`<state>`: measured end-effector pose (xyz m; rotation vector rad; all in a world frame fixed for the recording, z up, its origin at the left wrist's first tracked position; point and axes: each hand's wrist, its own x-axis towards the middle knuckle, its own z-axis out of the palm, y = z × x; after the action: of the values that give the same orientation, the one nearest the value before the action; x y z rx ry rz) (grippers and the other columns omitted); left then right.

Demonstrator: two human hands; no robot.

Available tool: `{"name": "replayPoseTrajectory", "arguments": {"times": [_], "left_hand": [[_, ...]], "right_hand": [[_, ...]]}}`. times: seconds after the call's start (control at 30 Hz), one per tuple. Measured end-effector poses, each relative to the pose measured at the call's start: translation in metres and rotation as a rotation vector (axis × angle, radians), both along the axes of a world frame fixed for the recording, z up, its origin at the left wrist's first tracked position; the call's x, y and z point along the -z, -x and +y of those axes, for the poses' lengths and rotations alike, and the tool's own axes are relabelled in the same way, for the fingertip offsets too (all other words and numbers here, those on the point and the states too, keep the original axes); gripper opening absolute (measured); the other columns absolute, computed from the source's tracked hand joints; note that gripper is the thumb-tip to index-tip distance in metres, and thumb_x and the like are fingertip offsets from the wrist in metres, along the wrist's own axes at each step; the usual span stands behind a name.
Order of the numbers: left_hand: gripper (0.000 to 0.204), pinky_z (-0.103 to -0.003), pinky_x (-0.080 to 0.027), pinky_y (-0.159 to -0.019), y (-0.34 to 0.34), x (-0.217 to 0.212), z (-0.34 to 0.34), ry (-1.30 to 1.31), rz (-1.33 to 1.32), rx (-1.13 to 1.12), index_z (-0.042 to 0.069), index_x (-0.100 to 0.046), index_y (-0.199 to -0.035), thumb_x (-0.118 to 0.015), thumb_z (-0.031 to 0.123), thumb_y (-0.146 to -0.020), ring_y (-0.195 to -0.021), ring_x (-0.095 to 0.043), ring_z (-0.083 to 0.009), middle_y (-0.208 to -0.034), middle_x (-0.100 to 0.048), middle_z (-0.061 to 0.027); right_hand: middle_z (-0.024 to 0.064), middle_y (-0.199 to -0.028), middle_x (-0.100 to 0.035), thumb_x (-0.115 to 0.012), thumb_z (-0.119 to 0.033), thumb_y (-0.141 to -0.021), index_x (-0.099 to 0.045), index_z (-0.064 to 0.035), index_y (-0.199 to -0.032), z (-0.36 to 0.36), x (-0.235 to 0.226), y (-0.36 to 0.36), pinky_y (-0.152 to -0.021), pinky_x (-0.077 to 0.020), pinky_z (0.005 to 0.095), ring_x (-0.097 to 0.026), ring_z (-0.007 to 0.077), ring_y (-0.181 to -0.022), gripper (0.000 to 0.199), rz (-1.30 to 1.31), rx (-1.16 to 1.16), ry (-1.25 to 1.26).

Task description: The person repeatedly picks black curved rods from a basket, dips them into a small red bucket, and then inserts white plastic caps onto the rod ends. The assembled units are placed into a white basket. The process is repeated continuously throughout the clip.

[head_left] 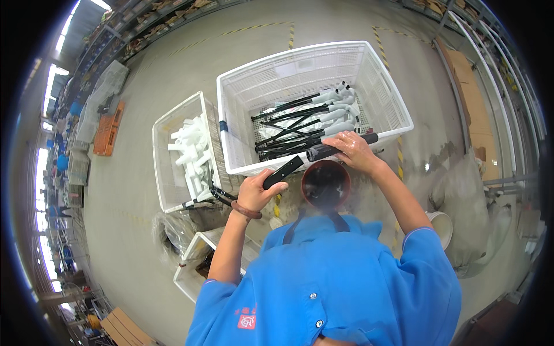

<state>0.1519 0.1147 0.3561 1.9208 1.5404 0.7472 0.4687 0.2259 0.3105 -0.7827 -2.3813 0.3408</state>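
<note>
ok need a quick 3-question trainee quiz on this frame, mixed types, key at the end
1. True or false: the brown bracelet is on the person's right wrist.

2. The bar in the left hand is: A) white B) black C) orange

3. Fill in, as the picture shows it: the white tubular pieces lie to the ____ of the large white crate.

Key: 1 False; 2 B; 3 left
</note>
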Motion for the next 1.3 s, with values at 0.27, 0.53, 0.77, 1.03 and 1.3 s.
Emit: {"name": "replayPoseTrajectory", "arguments": {"times": [0.27,0.53,0.77,1.03,1.3], "left_hand": [[0.045,-0.046,-0.047,-0.057,-0.002,0.002,-0.019,0.091,-0.008,-0.112,0.004,-0.062,-0.092,-0.068,0.049,-0.087,-0.063,-0.063,-0.0383,-0.065,-0.061,-0.0169],[0.046,-0.042,-0.049,-0.053,-0.004,0.009,-0.033,-0.163,0.13,-0.049,0.005,-0.06,-0.088,-0.07,0.049,-0.085,-0.061,-0.063,-0.0353,-0.067,-0.063,-0.0135],[0.05,-0.037,-0.05,-0.052,0.002,0.005,-0.035,-0.286,0.212,0.143,0.005,-0.062,-0.088,-0.074,0.054,-0.079,-0.06,-0.063,-0.0315,-0.069,-0.063,-0.0123],[0.062,-0.04,-0.05,-0.05,-0.019,0.014,-0.031,-0.215,0.286,0.335,0.007,-0.056,-0.081,-0.068,0.067,-0.075,-0.059,-0.064,-0.032,-0.065,-0.064,-0.0112],[0.058,-0.04,-0.052,-0.054,0.002,0.012,-0.016,-0.239,0.293,0.18,0.008,-0.058,-0.083,-0.073,0.063,-0.073,-0.061,-0.066,-0.0308,-0.068,-0.065,-0.0099]], "right_hand": [[0.0097,-0.093,-0.062,-0.071,-0.024,-0.085,-0.054,-0.0144,-0.134,-0.024,-0.014,0.035,-0.073,-0.0492,0.0418,-0.061,0.0309,-0.082,0.053,0.07,-0.153,0.24],[-0.0006,-0.067,-0.051,-0.054,-0.036,-0.099,-0.058,-0.0003,-0.122,0.006,-0.048,0.035,-0.051,-0.0386,0.025,-0.044,0.0069,-0.052,0.043,-0.139,-0.476,1.348],[0.0028,-0.069,-0.054,-0.057,-0.041,-0.098,-0.063,-0.0024,-0.113,0.008,-0.062,0.047,-0.048,-0.0394,0.0247,-0.047,0.0079,-0.052,0.042,-0.308,-0.477,1.759],[0.0162,-0.083,-0.069,-0.071,-0.048,-0.081,-0.061,-0.0078,-0.104,-0.034,-0.09,0.071,-0.072,-0.049,0.0489,-0.066,0.0378,-0.082,0.048,-0.833,-0.58,0.56],[0.0147,-0.08,-0.066,-0.062,-0.016,-0.081,-0.053,-0.0049,-0.094,-0.047,-0.056,0.087,-0.061,-0.0525,0.0456,-0.068,0.0339,-0.077,0.019,-0.607,-0.332,0.082]]}}
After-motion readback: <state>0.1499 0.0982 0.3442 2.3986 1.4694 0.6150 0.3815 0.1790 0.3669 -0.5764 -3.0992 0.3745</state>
